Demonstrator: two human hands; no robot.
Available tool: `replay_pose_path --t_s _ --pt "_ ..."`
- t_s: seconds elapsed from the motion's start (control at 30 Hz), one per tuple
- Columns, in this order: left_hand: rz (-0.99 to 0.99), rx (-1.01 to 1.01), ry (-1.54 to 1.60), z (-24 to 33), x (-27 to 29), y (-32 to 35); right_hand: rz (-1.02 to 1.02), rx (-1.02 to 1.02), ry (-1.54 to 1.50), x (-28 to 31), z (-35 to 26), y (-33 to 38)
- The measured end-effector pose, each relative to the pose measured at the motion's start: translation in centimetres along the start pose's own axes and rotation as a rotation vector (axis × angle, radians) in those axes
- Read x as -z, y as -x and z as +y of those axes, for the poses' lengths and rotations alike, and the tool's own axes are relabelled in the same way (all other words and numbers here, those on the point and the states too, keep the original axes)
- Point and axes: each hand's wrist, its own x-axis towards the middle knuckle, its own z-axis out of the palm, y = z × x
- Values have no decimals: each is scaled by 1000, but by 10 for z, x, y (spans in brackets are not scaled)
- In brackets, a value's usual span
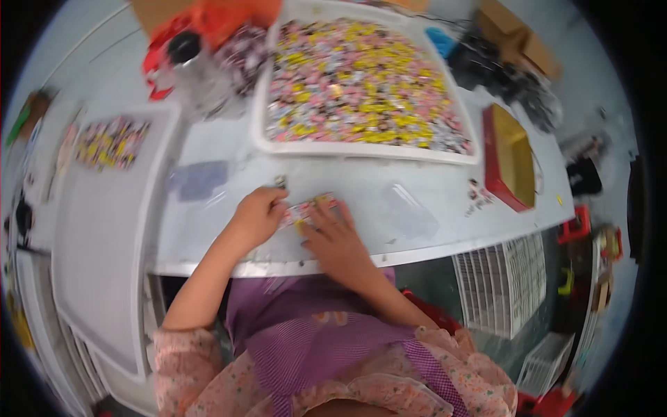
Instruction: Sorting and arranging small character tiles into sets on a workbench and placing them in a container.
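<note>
On the white table (243, 167), a short row of small, shiny wrapped pieces (288, 217) in pink, white and yellow lies between my hands; they look like wrapped candies. My right hand (340, 243) rests over the right part of the row, fingers spread and stretched out. At the row's left end is my left hand (256, 217), its fingers curled and drawn together; whatever they pinch is hidden. A small dark and light piece (280, 181) lies just beyond the left fingertips. Past both hands stands a large white tray (368, 151) heaped with similar pieces.
A long pale tray (97, 243) at the left holds a small pile of pieces (114, 142). Also around: a bluish flat sheet (199, 181), a clear plastic piece (411, 210), a red-and-gold box (511, 160), a dark-lidded clear jar (198, 76), and white crates (504, 281) below the table.
</note>
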Motion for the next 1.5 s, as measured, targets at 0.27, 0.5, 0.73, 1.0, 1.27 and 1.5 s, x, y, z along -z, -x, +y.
replay_pose_path --t_s 0.27,0.5,0.73,1.0,1.27,1.5 --pt "-199 111 52 11 11 -11 -82 -20 -45 7 0 3" --pt "-273 145 130 10 13 -3 211 -1 -84 18 3 13" --pt "-79 331 406 3 37 10 325 -59 -239 17 10 4" --pt "-223 373 368 5 56 17 344 -369 -540 14 14 14" --pt "-509 132 226 32 68 7 -181 -641 -982 59 4 -19" --pt "-487 28 131 33 60 -1 -388 -895 -1434 62 4 -9"
